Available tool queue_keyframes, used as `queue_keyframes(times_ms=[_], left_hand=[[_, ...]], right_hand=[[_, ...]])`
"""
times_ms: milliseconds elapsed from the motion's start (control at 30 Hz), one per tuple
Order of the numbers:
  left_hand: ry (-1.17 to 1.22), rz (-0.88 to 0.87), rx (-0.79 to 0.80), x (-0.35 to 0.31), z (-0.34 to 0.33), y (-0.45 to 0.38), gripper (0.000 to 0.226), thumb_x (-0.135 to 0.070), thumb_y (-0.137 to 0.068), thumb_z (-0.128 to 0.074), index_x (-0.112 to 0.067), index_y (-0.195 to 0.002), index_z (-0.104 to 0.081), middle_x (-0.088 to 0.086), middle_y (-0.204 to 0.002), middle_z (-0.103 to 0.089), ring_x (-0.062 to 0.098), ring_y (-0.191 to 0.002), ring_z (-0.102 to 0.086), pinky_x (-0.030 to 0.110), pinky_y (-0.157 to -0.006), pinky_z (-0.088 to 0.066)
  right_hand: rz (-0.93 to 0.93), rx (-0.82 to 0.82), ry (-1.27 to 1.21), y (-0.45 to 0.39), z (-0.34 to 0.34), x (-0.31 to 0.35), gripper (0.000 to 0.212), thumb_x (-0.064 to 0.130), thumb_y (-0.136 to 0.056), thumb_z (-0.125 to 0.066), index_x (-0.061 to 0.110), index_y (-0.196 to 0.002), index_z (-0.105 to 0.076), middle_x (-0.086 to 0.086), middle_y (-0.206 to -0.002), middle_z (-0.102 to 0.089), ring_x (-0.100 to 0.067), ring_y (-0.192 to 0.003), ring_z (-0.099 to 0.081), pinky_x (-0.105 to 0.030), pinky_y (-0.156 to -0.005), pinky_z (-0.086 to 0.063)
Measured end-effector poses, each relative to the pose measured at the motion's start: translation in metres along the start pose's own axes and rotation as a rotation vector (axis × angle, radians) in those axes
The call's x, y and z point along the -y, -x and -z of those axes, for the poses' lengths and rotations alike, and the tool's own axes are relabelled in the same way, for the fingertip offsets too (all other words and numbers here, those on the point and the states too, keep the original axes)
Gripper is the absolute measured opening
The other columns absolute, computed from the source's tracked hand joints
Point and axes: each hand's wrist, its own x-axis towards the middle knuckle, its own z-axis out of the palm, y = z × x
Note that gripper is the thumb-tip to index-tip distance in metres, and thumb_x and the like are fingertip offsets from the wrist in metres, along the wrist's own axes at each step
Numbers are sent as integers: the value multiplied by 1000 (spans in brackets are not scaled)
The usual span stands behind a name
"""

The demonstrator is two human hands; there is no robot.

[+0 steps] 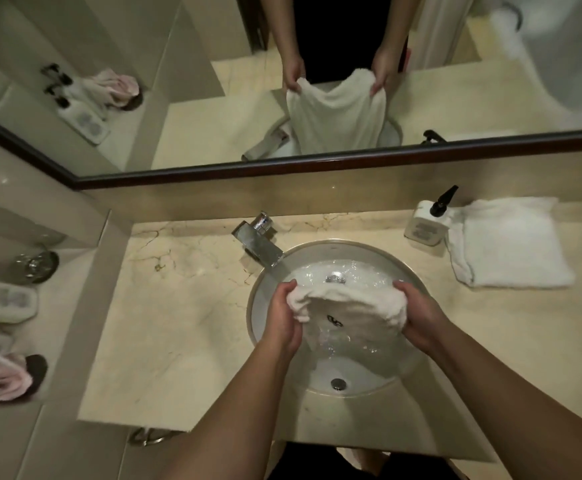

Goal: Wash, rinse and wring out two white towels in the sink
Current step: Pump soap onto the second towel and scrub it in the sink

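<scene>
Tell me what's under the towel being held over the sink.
Under the held towel the sink holds rippling water, with the overflow hole near the front. The towel covers the middle of the bowl.

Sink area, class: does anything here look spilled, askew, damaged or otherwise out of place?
Nothing stands out. Both hands, left hand and right hand, hold one white towel over the water-filled sink; the second towel lies folded beside the soap bottle.

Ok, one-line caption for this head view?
Left hand and right hand hold a white towel over the water-filled sink; a second folded towel waits on the counter.
</scene>
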Motion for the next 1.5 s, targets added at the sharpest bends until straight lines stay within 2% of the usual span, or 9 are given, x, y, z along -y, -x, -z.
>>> queue_keyframes(times_ms=[167, 300, 467, 600, 733, 933, 1167, 1367, 1500], left_hand=[[-232, -47, -115, -7, -10, 14, 39, -39, -100, -48, -3, -108, -61, 12, -80, -70, 22, -66, -66, 30, -59, -54], [-193, -8, -121, -7, -29, 21, 48, -44, -105, -40, -2, -121, -56, 20, -105, -71, 29, -85, -72, 40, -74, -59], [60, 329, 74, -8, -54, 37, 57, -35, -106, -37, 9, -142, -43, 35, -129, -55, 42, -134, -45, 51, -116, -30], [81, 344, 116, -7, -69, 48, 62, -46, -102, -44, 8, -129, -55, 34, -118, -63, 42, -113, -60, 50, -97, -46], [-165, 190, -14, 1, -85, 46, 72, -69, -95, -40, -6, -120, -62, 13, -87, -73, 26, -77, -71, 31, -67, -54], [-219, -60, -270, 13, -102, 41, 43, -41, -101, -48, -3, -87, -63, 11, -77, -67, 22, -65, -64, 26, -56, -47], [-191, -29, -312, -1, -83, 35, 30, -30, -90, -68, -1, -83, -68, 8, -69, -70, 20, -58, -66, 24, -53, -49], [-314, -86, -393, -12, -66, 28, 21, -20, -81, -70, 0, -89, -68, 8, -70, -69, 24, -59, -65, 27, -61, -51], [-340, -95, -270, -5, -70, 29, 57, -57, -92, -55, -4, -110, -64, 13, -100, -71, 26, -90, -68, 37, -83, -55]], right_hand=[[85, 9, -50, 18, -8, 15, 43, 36, -95, -57, 3, -121, -58, -26, -102, -71, -38, -88, -69, -42, -70, -53], [-292, 73, -288, 28, -19, 27, 36, 30, -94, -39, -4, -90, -51, -16, -57, -53, -14, -35, -44, -11, -35, -19], [-334, 110, -277, 34, -30, 27, 66, 26, -101, -35, -6, -53, -66, -6, -43, -50, -10, -30, -42, -9, -36, -24], [-221, 57, -173, 35, -47, 23, 78, 73, -85, -53, 0, -113, -62, -25, -102, -72, -35, -85, -69, -35, -72, -56], [93, -87, 211, 45, -71, 11, 87, 83, -78, -34, 13, -122, -63, -13, -116, -70, -34, -104, -67, -48, -99, -50], [453, -230, 507, 54, -101, 32, 53, 41, -100, -38, 11, -60, -55, -11, -68, -63, -33, -74, -62, -39, -68, -46], [345, -144, 626, 39, -104, 10, 59, 62, -90, -54, 4, -95, -64, -10, -89, -70, -29, -85, -69, -37, -81, -55], [444, -176, 587, 45, -88, 17, 69, 74, -82, -54, 6, -75, -67, -6, -73, -71, -24, -72, -70, -38, -74, -56], [468, -149, 602, 46, -95, 12, 61, 56, -100, -37, 11, -61, -53, -8, -63, -61, -30, -69, -63, -40, -70, -49]])
